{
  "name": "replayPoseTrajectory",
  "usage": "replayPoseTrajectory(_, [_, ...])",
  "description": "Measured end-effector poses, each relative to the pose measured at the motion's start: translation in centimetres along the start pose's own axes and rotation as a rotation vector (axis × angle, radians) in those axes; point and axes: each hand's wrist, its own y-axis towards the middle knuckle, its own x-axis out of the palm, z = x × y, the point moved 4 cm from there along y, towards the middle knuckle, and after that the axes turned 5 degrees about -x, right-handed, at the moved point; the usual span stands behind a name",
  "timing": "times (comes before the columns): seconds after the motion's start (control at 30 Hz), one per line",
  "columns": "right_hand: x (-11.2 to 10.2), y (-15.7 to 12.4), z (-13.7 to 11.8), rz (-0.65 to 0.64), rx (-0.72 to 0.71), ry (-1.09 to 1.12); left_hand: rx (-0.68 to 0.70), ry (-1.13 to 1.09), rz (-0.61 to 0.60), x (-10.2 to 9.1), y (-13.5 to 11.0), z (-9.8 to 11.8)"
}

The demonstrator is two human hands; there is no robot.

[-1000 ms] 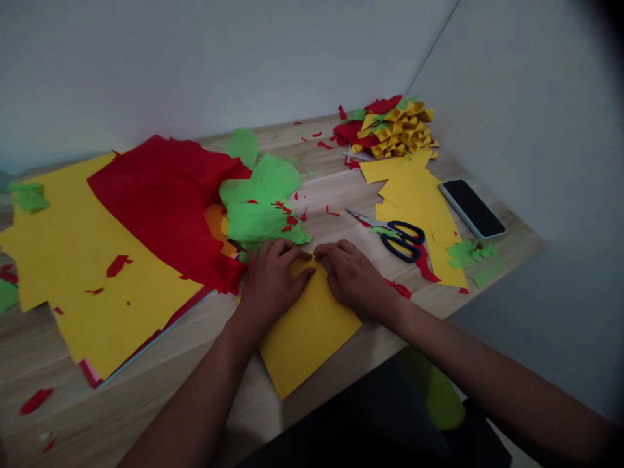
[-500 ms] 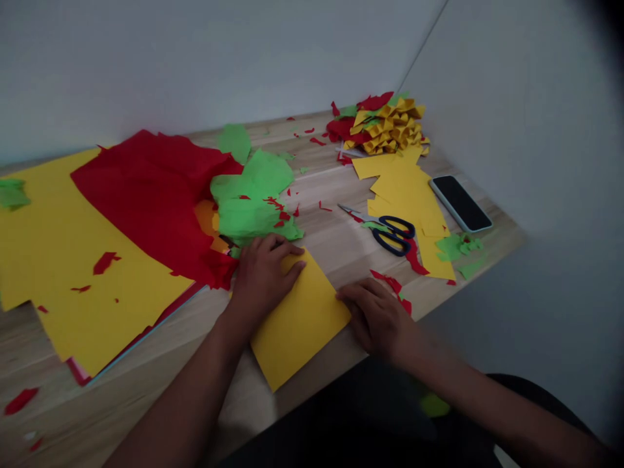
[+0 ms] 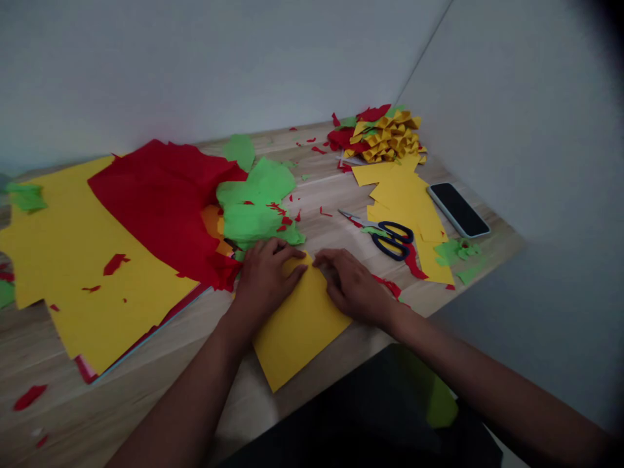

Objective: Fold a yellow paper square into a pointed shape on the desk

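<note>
Your right hand (image 3: 355, 286) has swung back from the right-hand corner of the yellow paper (image 3: 297, 331) to its far corner, fingers curled; whether they pinch it, you cannot tell. Your left hand (image 3: 266, 276) stays loosely spread on the sheet, flat on the desk (image 3: 324, 185), so both apparently work that corner again.

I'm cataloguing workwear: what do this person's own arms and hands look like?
The left hand and right hand are gloveless; no rings, watch or bracelet show in the dim light. The left forearm and right forearm are bare, with no sleeves visible. The upper arms are out of view.
</note>
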Motion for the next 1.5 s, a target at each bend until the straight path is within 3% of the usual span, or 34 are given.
replayPoseTrajectory(0.13, [1.5,2.7,0.8,0.032,-0.002,-0.063,-0.005,-0.01,-0.007,0.0,0.0,-0.1])
replayPoseTrajectory(0.43, [1.5,2.0,0.3,-0.009,-0.063,-0.186,-0.032,-0.007,-0.012,0.1,0.0,-0.1])
replayPoseTrajectory(0.73, [0.3,-2.7,-1.5,-0.018,-0.018,-0.207,-0.041,-0.022,-0.01,0.1,0.1,-0.2])
replayPoseTrajectory(1.03, [-1.2,-8.4,-3.6,-0.051,0.063,-0.09,-0.036,-0.031,-0.015,0.1,0.2,-0.2])
replayPoseTrajectory(1.17, [-2.3,-9.4,-3.5,-0.038,0.095,-0.017,-0.048,-0.022,-0.037,-0.2,0.3,-0.2])
replayPoseTrajectory(1.27, [-2.8,-8.2,-2.1,0.059,0.157,0.038,0.011,0.052,-0.092,-1.2,-0.1,0.8])
replayPoseTrajectory(1.37, [-3.0,-4.8,-0.8,0.089,0.186,0.059,0.012,0.163,-0.133,-2.1,-1.2,2.2])
replayPoseTrajectory(1.5, [-2.7,1.1,-0.4,-0.019,0.018,-0.014,-0.088,0.195,-0.167,-2.1,-2.6,2.2])
